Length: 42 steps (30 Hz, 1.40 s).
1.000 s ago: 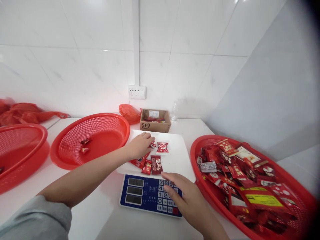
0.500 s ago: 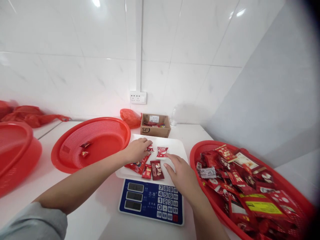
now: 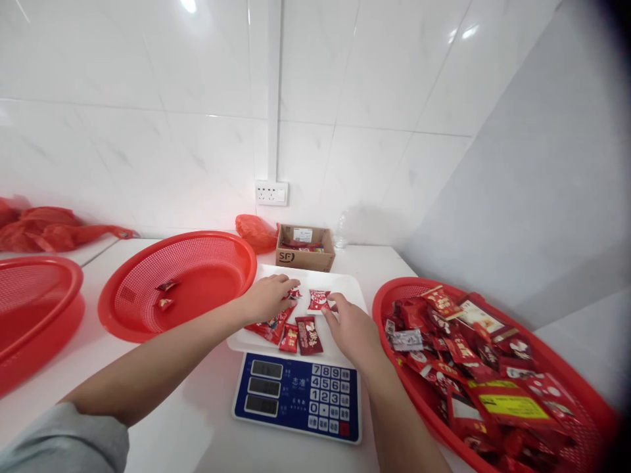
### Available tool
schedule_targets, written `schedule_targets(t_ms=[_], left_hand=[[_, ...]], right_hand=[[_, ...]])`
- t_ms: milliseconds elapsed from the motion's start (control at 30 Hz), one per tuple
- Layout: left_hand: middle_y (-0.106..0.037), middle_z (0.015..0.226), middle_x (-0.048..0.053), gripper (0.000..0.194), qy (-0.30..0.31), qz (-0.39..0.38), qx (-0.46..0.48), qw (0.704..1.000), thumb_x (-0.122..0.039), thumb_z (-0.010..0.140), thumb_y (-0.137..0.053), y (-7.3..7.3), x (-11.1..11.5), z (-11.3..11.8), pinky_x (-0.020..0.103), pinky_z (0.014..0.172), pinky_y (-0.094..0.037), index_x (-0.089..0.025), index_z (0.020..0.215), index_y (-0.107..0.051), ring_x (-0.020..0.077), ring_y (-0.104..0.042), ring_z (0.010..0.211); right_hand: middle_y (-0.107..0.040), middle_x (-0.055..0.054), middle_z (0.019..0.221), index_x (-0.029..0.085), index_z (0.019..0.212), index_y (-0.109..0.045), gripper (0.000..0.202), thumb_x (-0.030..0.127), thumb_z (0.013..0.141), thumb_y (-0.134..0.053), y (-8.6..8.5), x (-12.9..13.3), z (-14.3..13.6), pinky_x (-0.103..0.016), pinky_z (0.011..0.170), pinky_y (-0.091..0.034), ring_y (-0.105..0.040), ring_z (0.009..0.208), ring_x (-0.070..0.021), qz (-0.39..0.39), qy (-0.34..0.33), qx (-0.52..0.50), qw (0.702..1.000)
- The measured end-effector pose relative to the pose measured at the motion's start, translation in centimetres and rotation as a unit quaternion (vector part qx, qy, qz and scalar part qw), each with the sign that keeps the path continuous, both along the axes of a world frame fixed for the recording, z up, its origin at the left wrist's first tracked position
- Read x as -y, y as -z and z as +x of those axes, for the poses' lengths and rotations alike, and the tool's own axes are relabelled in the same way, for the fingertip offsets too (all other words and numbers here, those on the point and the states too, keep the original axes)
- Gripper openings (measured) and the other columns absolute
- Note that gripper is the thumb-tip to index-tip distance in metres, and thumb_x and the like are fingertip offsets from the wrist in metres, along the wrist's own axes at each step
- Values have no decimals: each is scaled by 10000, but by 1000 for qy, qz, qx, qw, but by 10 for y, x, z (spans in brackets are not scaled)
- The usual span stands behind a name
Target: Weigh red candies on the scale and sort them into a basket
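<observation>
A white weighing pan [image 3: 345, 286] on a blue digital scale [image 3: 298, 401] bears several wrapped sweets. My left hand [image 3: 269, 299] reaches over its left side, thumb and fingers around a small red-and-white sweet [image 3: 295, 293] that they partly cover. At the pan's right, my right hand [image 3: 353, 328] has its thumb and fingertips on the right edge of a red sweet packet [image 3: 318, 300] with white lettering. Nearer the display lie a dark red packet [image 3: 309, 335], a small red sweet [image 3: 289, 338] and a larger red packet [image 3: 270, 328], partly under my left wrist.
An oval red basket [image 3: 389, 289] heaped with packets stands at right. A red basket [image 3: 197, 315] with two sweets sits at left, another red basket [image 3: 64, 309] beyond it. Behind the scale are a cardboard box [image 3: 303, 259], a red plastic bag [image 3: 255, 231] and a wall socket [image 3: 271, 193].
My right hand has moved slightly left and its fingers have drawn together at the edge of the red-and-white packet. The left hand has stayed nearly still over its sweet.
</observation>
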<state>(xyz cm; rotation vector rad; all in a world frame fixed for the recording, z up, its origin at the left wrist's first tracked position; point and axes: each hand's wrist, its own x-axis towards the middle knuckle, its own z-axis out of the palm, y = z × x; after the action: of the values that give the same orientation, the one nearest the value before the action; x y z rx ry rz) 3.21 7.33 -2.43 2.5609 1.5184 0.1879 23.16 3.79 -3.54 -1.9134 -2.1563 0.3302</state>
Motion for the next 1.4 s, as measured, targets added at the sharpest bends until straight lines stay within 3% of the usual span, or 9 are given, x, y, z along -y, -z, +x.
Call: schedule_targets(t_ms=[300, 567, 800, 1000, 1100, 1233, 1267, 1333, 1400], left_hand=[[-629, 1263, 149, 453, -4, -2, 12, 1000, -300, 926, -565, 2, 0, -2, 382, 943, -465, -155, 1353, -520, 298, -602, 1169], [-623, 1275, 162, 427, 5, 4, 52, 999, -270, 906, -595, 5, 0, -3, 436, 981, -465, -154, 1314, -548, 316, -585, 1198], [-592, 1327, 143, 333, 6, 40, 188, 981, -263, 895, -623, -2, 14, 3, 466, 1105, -373, -181, 1216, -591, 292, -495, 1295], [-629, 1286, 134, 415, -41, 11, 337, 941, -304, 915, -591, -13, 43, 16, 457, 980, -496, -203, 1308, -505, 287, -593, 1184], [-677, 1161, 131, 448, -45, -63, 454, 888, -323, 912, -592, -15, 56, 22, 369, 811, -575, -179, 1318, -467, 244, -679, 1010], [-681, 945, 38, 483, -30, -182, 677, 712, -301, 790, -757, -19, 67, 25, 310, 762, -565, -194, 1204, -532, 174, -675, 845], [-670, 906, 18, 483, -22, -186, 703, 686, -289, 767, -784, -21, 70, 25, 292, 748, -560, -200, 1178, -546, 155, -667, 809], [-656, 853, -3, 470, -4, -185, 728, 660, -263, 756, -804, -26, 77, 25, 254, 696, -549, -206, 1154, -560, 126, -650, 742], [-662, 839, -4, 451, 11, -183, 732, 656, -238, 768, -798, -31, 84, 26, 226, 649, -541, -213, 1153, -564, 114, -643, 712]], right_hand=[[-751, -113, 1045, 175, 1199, -557, 265, 272, 984, -436, 2, -5, -2, -308, 661, -382, -697, 953, -285, -15, 4, -7, 1000], [-743, -91, 1001, 194, 1079, -570, 182, 143, 929, -481, 11, -9, -2, -293, 675, -377, -682, 924, -257, 3, -5, -68, 998], [-722, -45, 960, 230, 902, -537, 118, 157, 885, -447, 6, 1, 0, -311, 752, -454, -669, 899, -219, 61, -20, -201, 977], [-681, -42, 855, 231, 844, -510, 90, 297, 876, -458, -8, 18, 0, -331, 743, -496, -641, 788, -209, 118, -33, -302, 945], [-656, -25, 823, 229, 842, -522, 109, 327, 876, -490, -13, 28, 0, -314, 737, -501, -625, 775, -192, 127, -43, -339, 931], [-645, -10, 814, 230, 854, -554, 86, 310, 882, -544, -18, 39, 1, -299, 728, -501, -612, 773, -176, 127, -78, -389, 909], [-649, -10, 821, 231, 868, -563, 75, 304, 884, -553, -20, 42, 1, -298, 730, -502, -612, 781, -175, 125, -84, -395, 906], [-665, -16, 851, 234, 935, -584, 93, 312, 884, -577, -25, 47, 1, -300, 741, -508, -620, 807, -178, 119, -98, -408, 900], [-680, -24, 874, 235, 1012, -601, 180, 357, 880, -606, -30, 51, 1, -299, 734, -513, -625, 813, -183, 119, -115, -420, 892]])
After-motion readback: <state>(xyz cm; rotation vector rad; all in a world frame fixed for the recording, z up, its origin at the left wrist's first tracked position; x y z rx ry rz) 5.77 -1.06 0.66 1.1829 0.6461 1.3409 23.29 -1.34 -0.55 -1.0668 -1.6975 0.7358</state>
